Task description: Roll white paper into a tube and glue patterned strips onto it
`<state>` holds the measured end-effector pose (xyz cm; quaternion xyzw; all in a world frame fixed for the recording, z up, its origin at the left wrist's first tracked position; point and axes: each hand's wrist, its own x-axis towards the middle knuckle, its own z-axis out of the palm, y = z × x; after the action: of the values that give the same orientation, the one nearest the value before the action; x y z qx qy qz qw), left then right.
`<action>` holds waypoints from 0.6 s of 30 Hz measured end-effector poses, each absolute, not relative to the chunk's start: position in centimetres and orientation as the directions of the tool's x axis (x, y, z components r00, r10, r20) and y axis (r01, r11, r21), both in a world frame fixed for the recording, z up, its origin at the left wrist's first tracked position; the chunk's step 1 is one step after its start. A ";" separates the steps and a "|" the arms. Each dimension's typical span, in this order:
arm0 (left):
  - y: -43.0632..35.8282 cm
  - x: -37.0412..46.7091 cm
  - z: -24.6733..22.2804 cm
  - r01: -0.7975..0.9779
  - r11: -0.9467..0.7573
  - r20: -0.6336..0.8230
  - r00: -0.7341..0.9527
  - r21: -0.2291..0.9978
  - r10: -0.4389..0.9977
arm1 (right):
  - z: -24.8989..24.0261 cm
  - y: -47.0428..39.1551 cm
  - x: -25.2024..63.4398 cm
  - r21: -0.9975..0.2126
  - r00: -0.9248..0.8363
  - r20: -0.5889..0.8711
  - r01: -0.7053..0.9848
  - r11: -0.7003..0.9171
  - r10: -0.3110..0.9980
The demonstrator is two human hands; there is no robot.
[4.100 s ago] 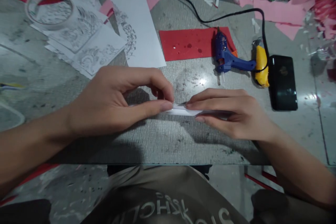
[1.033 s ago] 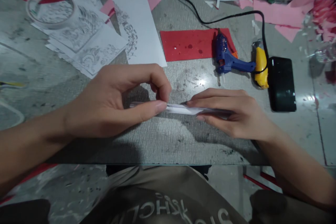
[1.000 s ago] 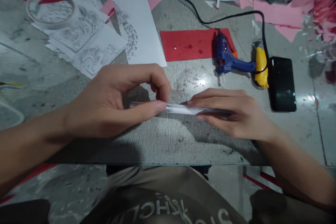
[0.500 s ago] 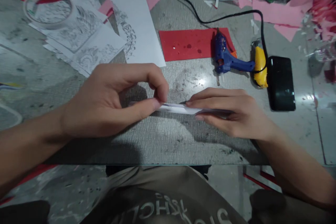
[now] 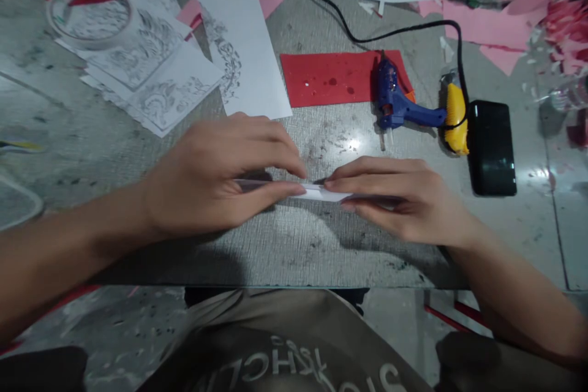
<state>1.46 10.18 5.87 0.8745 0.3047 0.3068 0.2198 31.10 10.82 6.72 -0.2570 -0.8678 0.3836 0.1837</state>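
A narrow strip of folded white paper (image 5: 316,193) lies level above the grey table near its front edge. My left hand (image 5: 220,174) is around its left part, thumb along the near side and fingers over the far side, slightly blurred. The right part is pinched between the thumb and fingers of my right hand (image 5: 395,196). Between the two hands a short stretch of the paper shows; its ends are mostly hidden by the hands.
Beyond the hands lie a red sheet (image 5: 326,78), a blue glue gun (image 5: 390,95) with a black cable (image 5: 395,29), a yellow tool (image 5: 456,116) and a black phone-like object (image 5: 493,147). Printed papers (image 5: 257,55) and a tape roll (image 5: 89,41) lie at the left.
My left hand has slid right along the paper, closer to my right hand, and its curled fingers have straightened. My right hand keeps its grip in nearly the same place.
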 end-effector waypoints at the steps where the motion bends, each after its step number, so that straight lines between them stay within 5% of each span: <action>1: 10.2 1.6 5.6 0.402 -0.763 0.423 0.655 0.506 0.626 | 6.6 10.7 31.0 -0.758 -0.803 0.131 0.297 0.580 0.581; 4: 10.0 2.0 4.8 0.394 -0.838 0.439 0.721 0.377 0.537 | 6.3 10.4 30.7 -0.744 -0.811 0.169 0.268 0.612 0.560; 18: 8.9 3.0 5.2 0.479 -0.868 0.441 0.756 0.132 0.484 | 6.2 9.2 30.1 -0.608 -0.800 0.191 0.358 0.708 0.569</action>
<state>3.04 8.87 5.20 0.9369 0.2570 0.2370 0.0056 30.09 9.20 6.21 -0.2561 -0.9053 0.2832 0.1859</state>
